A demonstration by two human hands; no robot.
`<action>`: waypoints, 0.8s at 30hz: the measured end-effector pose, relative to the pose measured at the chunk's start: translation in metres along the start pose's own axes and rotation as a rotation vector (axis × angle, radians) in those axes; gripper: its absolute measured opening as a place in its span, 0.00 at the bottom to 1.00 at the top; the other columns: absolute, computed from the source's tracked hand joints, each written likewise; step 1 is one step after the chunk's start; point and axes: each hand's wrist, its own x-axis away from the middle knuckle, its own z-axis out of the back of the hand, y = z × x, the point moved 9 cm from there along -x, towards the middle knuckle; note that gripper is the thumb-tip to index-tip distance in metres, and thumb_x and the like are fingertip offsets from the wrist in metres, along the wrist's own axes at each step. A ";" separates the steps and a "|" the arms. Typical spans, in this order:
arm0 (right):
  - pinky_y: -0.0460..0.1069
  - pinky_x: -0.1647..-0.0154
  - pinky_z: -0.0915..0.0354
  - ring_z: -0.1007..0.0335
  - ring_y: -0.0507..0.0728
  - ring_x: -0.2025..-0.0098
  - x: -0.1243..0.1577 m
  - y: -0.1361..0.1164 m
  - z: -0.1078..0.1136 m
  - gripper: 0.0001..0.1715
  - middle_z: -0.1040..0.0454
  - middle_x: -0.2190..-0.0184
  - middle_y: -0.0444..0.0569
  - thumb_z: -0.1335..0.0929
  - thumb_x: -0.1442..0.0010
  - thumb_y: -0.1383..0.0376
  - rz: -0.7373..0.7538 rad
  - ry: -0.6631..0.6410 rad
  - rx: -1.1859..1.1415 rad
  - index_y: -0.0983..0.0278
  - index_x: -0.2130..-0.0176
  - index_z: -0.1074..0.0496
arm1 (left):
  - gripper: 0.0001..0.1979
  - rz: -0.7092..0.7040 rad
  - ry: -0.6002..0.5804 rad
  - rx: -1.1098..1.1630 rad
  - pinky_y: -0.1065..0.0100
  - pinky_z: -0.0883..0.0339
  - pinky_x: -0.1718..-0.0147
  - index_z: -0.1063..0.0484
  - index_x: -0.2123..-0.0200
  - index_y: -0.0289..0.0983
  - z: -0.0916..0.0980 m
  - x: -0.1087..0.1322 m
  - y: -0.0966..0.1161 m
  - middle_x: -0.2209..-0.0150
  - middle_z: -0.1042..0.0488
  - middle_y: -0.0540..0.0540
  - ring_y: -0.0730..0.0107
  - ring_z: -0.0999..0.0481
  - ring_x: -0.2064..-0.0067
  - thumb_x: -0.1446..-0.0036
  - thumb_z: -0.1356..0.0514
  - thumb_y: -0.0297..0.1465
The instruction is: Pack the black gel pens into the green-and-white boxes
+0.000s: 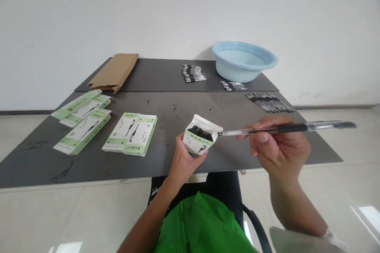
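My left hand [187, 161] is wrapped round a small green and white pen box [197, 142], its open end tilted up toward me. Dark pen ends [200, 131] show inside the box, and a white flap stands up at its far side. Between the fingertips of my right hand [277, 146] is a clear pen with a black grip and cap [292, 127], held level. The pen's left tip is beside the box's opening; whether it touches the box I cannot tell.
Green and white pen boxes [129, 133] lie to the left, near more boxes [84, 130] and a brown paper bag [115, 72]. Rows of pens lie at the back [193, 73] and right [268, 102]. A light blue basin [244, 61] stands against the wall on the grey table [175, 104].
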 end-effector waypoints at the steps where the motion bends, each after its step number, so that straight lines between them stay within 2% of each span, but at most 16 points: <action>1: 0.48 0.84 0.38 0.28 0.51 0.80 0.001 -0.001 -0.005 0.04 0.14 0.65 0.45 0.24 0.28 0.60 0.015 -0.024 0.061 0.56 0.55 0.19 | 0.38 -0.015 0.002 -0.011 0.51 0.20 0.45 0.41 0.40 0.40 0.000 0.001 0.001 0.44 0.22 0.36 0.50 0.16 0.42 0.46 0.25 0.39; 4: 0.48 0.80 0.35 0.25 0.51 0.77 0.000 -0.001 -0.015 0.04 0.13 0.63 0.43 0.22 0.30 0.59 0.053 -0.106 0.255 0.54 0.55 0.16 | 0.38 -0.064 0.011 -0.056 0.51 0.20 0.43 0.40 0.39 0.40 0.000 0.003 0.004 0.44 0.22 0.36 0.48 0.17 0.41 0.46 0.24 0.36; 9: 0.45 0.80 0.37 0.24 0.50 0.78 -0.005 -0.011 -0.032 0.04 0.14 0.69 0.40 0.23 0.30 0.59 0.163 -0.218 0.476 0.55 0.56 0.16 | 0.38 -0.124 0.028 -0.116 0.51 0.21 0.43 0.39 0.38 0.39 -0.001 0.005 0.004 0.45 0.24 0.38 0.49 0.18 0.42 0.47 0.24 0.33; 15: 0.47 0.73 0.28 0.20 0.53 0.71 -0.009 -0.012 -0.050 0.03 0.14 0.63 0.45 0.21 0.31 0.61 0.192 -0.342 0.418 0.56 0.57 0.15 | 0.37 -0.194 0.036 -0.171 0.51 0.22 0.43 0.38 0.39 0.39 -0.002 0.006 0.010 0.46 0.25 0.39 0.48 0.19 0.42 0.48 0.25 0.30; 19: 0.46 0.76 0.31 0.22 0.51 0.71 -0.009 -0.004 -0.052 0.04 0.16 0.62 0.46 0.21 0.32 0.61 0.169 -0.388 0.432 0.58 0.60 0.13 | 0.37 -0.204 0.033 -0.188 0.51 0.22 0.44 0.39 0.39 0.39 -0.003 0.007 0.012 0.46 0.26 0.39 0.48 0.19 0.42 0.47 0.25 0.29; 22: 0.46 0.76 0.33 0.24 0.49 0.73 -0.009 0.001 -0.053 0.04 0.17 0.63 0.45 0.21 0.32 0.60 0.136 -0.423 0.448 0.58 0.58 0.13 | 0.37 -0.204 0.036 -0.182 0.51 0.22 0.43 0.38 0.39 0.39 -0.002 0.007 0.013 0.46 0.26 0.39 0.48 0.19 0.42 0.47 0.25 0.29; 24: 0.47 0.75 0.32 0.23 0.50 0.71 -0.009 0.002 -0.054 0.05 0.16 0.61 0.46 0.20 0.32 0.60 0.128 -0.428 0.434 0.58 0.60 0.14 | 0.36 -0.201 0.034 -0.176 0.51 0.22 0.43 0.38 0.39 0.39 -0.002 0.006 0.013 0.46 0.25 0.39 0.48 0.19 0.42 0.47 0.25 0.29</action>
